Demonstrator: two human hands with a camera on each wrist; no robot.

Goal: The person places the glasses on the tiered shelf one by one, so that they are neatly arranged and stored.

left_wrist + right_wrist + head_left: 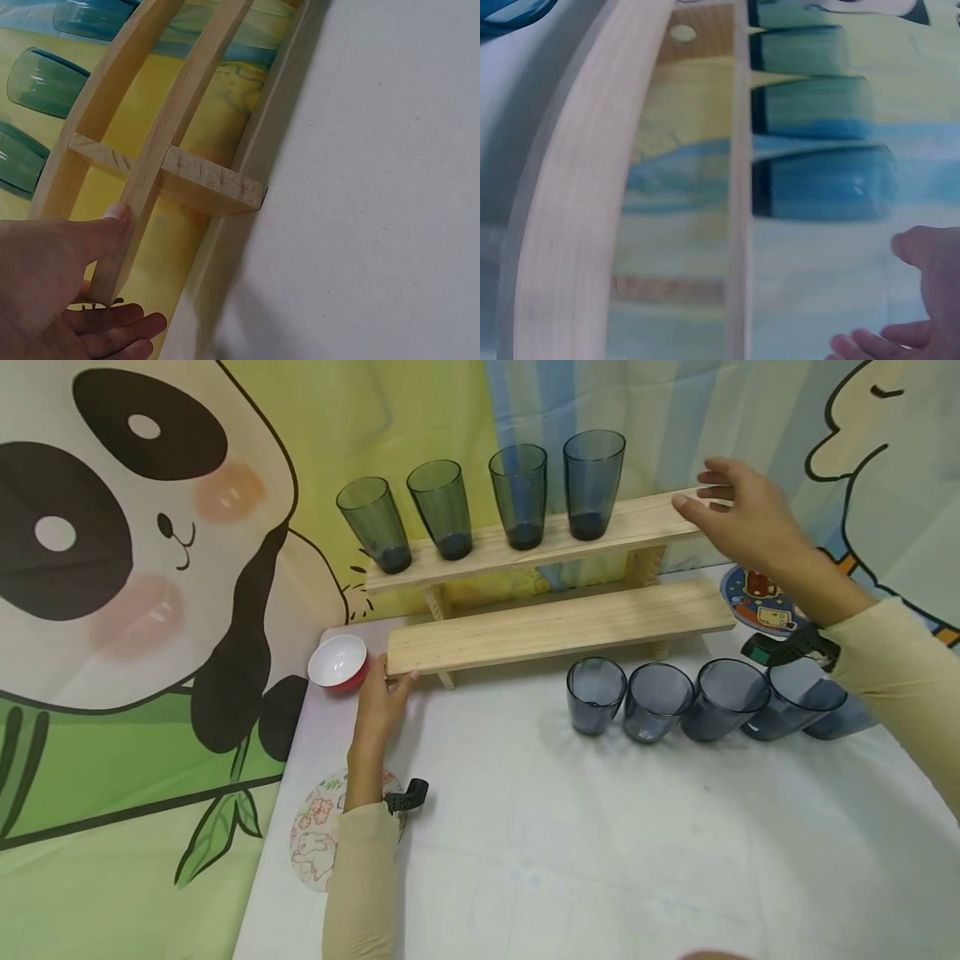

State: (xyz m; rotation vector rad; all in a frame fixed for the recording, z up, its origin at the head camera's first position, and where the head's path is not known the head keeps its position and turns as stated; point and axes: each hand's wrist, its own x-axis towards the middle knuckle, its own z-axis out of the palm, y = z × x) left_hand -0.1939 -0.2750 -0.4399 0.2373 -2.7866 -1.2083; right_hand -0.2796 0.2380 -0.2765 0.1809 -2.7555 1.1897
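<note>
One rack (562,618) bears four glasses (519,493) on its upper shelf (487,542); five more glasses (723,706) stand on the table (562,843) before it. The left hand (381,706) grips the lower shelf (510,635) at its left end, beside one bowl (337,662); the right hand (746,518), loosely spread and empty, is by the upper shelf's right end.

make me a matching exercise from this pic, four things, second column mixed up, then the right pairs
1. left hand
2. right hand
3. bowl
4. row of four tumblers

A. white inside, red outside
B. standing on the upper plank
C. touching the lower plank
D. holding nothing

Pairs: 1-C, 2-D, 3-A, 4-B
</note>
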